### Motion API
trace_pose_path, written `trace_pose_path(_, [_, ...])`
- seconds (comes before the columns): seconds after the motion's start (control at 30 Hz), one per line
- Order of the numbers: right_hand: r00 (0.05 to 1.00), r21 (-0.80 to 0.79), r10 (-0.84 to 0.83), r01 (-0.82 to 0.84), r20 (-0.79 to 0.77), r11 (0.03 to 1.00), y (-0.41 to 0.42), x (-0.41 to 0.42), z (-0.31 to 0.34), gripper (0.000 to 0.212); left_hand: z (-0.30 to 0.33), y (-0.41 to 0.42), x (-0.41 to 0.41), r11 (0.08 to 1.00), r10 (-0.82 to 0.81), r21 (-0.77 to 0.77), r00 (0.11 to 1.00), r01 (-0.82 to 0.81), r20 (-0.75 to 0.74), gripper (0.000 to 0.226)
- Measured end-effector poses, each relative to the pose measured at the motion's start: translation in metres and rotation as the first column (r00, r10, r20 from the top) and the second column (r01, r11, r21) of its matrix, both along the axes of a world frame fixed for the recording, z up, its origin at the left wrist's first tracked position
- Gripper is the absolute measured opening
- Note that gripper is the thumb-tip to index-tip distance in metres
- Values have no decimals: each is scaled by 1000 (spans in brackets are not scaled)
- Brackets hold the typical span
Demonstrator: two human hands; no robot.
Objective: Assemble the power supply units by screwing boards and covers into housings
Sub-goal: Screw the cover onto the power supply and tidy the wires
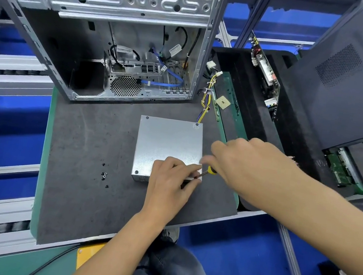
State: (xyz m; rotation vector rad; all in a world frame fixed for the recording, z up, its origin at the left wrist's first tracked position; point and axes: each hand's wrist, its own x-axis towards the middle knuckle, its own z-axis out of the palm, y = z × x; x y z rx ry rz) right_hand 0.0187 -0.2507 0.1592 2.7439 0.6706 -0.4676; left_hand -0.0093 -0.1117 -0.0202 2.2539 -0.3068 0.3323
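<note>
Power supply unit (167,144): silver metal box, flat on the dark mat (91,138) of the desk, cover on top, near the middle of the mat.
Cable bundle (207,94): yellow and black wires, leaving the unit's far right corner, ending in white connectors.
Left hand (169,182): on the unit's near right corner, fingers curled, pinching the screwdriver's shaft close to the tip.
Right hand (246,165): over the unit's right edge, fingers curled around the screwdriver (208,172), whose yellow-and-black handle shows just below the knuckles.
Grip state: both closed on the screwdriver; tip itself hidden under the left fingers.
Loose screws (104,175): small dark pieces on the mat, left of the unit, apart from it.
Computer case (120,35): open metal chassis, standing at the mat's far edge.
Circuit boards (265,72): upright in the black tray to the right.
</note>
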Motion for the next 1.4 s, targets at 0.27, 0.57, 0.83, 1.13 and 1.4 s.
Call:
trace_pose_path(0.27, [996, -22, 20, -22, -89, 1000, 0, 6, -2, 17, -4, 1, 0, 1000, -23, 13, 999, 23, 41, 20])
trace_pose_path(0.57, [1000, -84, -16, 17, 7, 996, 7, 1, -1, 28, -6, 3, 0, 999, -40, 19, 998, 39, 38, 18])
trace_pose_path(0.83, [1000, -81, -7, 9, 27, 997, 6, 5, 2, 29, -6, 1, -1, 998, -30, 50, 999, 29, 30, 20])
trace_pose_path(1.13, [999, -31, 50, -50, 20, 998, -1, 17, 2, 37, -4, -4, -2, 998, 36, 54, 999, -37, 23, 32])
trace_pose_path(1.4, [992, 63, 126, -125, -12, 990, -5, 14, -1, 19, -2, -9, 0, 996, 80, 45, 996, -81, 25, 35])
